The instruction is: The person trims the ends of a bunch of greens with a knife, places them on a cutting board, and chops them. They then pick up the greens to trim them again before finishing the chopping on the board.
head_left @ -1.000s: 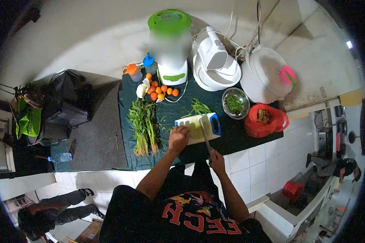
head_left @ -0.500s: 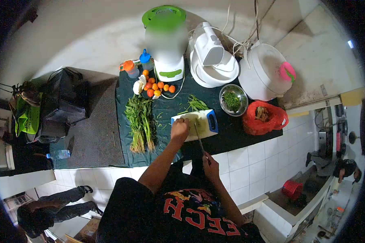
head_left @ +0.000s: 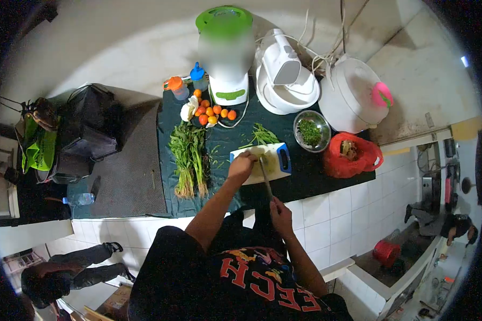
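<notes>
A white cutting board (head_left: 277, 167) with blue ends lies near the table's front edge. My left hand (head_left: 242, 167) is closed at the board's left part; what its fingers hold is too small to name. My right hand (head_left: 280, 215) grips the handle of a knife (head_left: 266, 179), whose blade reaches over the board near my left fingertips. Green stalks (head_left: 263, 135) lie just behind the board. To the left are leafy bunches with roots (head_left: 187, 155). Chopped greens (head_left: 308, 131) fill part of a metal bowl (head_left: 324, 126) at the right.
Tomatoes (head_left: 203, 119), a blender (head_left: 228, 88), a white stand mixer (head_left: 281, 64) and a large white container (head_left: 351, 91) stand toward the wall. A red plastic bag (head_left: 334, 167) is at the right edge. A bottle (head_left: 80, 199) lies far left. Other people (head_left: 69, 273) are in the background.
The whole view has shifted slightly. My left hand is still at the board, its fingers a little nearer the blade tip. The knife remains in my right hand.
</notes>
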The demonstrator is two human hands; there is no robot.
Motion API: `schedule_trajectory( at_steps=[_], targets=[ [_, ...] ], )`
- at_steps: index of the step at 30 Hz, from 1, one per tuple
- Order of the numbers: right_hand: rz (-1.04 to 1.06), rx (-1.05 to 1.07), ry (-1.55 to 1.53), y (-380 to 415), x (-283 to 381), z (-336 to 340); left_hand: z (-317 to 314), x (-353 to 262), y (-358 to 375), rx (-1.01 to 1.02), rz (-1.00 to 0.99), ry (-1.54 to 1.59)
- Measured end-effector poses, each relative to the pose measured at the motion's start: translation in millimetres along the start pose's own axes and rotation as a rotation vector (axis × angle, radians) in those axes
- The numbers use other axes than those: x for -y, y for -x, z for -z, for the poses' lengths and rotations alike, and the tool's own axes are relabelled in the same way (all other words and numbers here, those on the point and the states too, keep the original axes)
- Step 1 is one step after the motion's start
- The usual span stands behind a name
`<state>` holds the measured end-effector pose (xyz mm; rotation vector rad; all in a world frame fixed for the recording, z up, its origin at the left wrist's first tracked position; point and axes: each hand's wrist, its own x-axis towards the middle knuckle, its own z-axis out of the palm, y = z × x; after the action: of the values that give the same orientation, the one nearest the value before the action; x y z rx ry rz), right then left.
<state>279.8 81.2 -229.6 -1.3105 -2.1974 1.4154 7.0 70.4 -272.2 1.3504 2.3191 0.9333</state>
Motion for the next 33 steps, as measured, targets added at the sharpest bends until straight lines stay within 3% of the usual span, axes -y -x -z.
schedule_trajectory(
  at_steps=[4,6,12,18,25,27,28,30,33],
  targets=[
    [-0.001,-0.009,0.001,-1,21,-1,-6,3,3,0.203,-0.066,-0.134],
    [0.094,-0.055,0.136,-4,29,0,-11,4,9,-0.098,-0.309,-0.203],
    [-0.039,0.062,0.181,-5,52,6,-20,12,10,-0.147,-0.389,-0.178],
    [0.043,-0.002,0.149,1,47,-3,-18,14,9,-0.039,-0.420,-0.320],
    [-0.012,0.022,0.152,-9,35,-16,0,-1,10,-0.107,-0.396,-0.208],
    [0.291,-0.177,0.026,-25,14,-32,6,-6,14,-0.040,-0.254,-0.029],
    [0.287,-0.180,0.026,-28,24,-28,-2,1,16,-0.036,-0.256,-0.027],
    [0.034,-0.039,-0.002,-35,45,-21,-12,11,11,-0.076,-0.370,-0.199],
    [-0.027,0.000,0.066,-31,57,-18,-13,15,10,-0.023,-0.380,-0.255]
  ],
)
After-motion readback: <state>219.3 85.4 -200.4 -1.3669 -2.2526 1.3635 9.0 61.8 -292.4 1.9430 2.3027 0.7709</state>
